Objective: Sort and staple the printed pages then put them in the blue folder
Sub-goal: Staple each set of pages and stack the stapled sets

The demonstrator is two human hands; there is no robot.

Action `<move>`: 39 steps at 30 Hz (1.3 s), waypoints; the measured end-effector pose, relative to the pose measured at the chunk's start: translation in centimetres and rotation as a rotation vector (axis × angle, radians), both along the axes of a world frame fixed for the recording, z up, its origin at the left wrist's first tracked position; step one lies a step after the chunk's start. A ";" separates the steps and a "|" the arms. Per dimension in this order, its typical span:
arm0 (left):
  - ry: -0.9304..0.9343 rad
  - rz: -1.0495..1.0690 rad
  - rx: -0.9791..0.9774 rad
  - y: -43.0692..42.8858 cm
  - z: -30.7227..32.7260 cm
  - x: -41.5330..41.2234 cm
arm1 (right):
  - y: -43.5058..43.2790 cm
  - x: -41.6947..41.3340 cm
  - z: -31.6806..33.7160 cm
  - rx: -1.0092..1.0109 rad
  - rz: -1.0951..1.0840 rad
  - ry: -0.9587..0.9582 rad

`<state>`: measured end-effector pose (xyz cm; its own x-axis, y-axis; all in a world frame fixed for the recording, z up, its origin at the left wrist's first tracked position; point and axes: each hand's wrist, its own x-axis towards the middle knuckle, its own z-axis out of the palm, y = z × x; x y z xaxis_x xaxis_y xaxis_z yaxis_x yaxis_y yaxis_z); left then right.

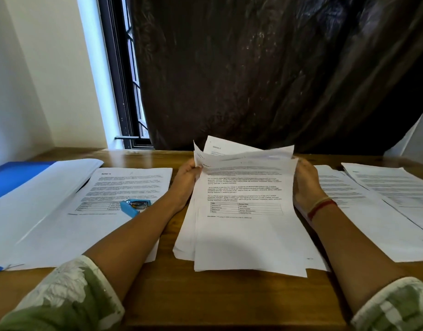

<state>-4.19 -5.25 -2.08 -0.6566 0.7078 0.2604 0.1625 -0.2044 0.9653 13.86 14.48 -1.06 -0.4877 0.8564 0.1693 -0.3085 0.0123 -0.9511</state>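
A loose stack of printed pages (243,225) lies in the middle of the wooden table, its far ends lifted and fanned. My left hand (185,180) grips the stack's upper left edge, thumb on top. At the upper right edge my right hand (306,185) holds the same pages. A blue stapler (134,206) rests on a printed page (124,187) to the left. The blue folder (12,177) lies at the far left, partly covered by white sheets (50,199).
More printed pages (382,199) are spread in overlapping piles on the right side of the table (205,297). A dark plastic sheet (265,75) hangs behind the table, next to a window frame (124,91). Bare wood shows along the near edge.
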 end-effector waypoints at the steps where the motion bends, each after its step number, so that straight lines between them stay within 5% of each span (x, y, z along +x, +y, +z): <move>1: 0.001 -0.010 0.008 0.1 0.0 0.1 | 0.2 0.2 -0.2 0.061 0.038 -0.016; 9: -0.020 -0.002 0.060 0.1 0.2 0.2 | 0.2 0.7 -0.7 0.102 0.132 -0.203; 17: 0.050 0.036 0.031 0.3 -0.4 -0.1 | 0.0 -0.6 0.2 0.074 -0.205 -0.083; 24: 0.094 0.068 -0.033 0.2 -0.7 0.1 | -0.7 -0.9 0.0 0.052 -0.221 -0.035; 33: 0.083 0.169 -0.144 0.8 -0.6 -0.1 | -1.2 -0.4 0.8 0.122 -0.119 -0.010; 39: 0.045 0.183 -0.146 0.9 -0.5 -0.3 | 0.1 1.1 1.1 0.178 0.134 -0.325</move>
<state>-4.45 -4.35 -2.59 -0.7676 0.6103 0.1959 0.2272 -0.0268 0.9735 14.97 14.61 0.03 -0.6454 0.7531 0.1276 -0.0014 0.1658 -0.9862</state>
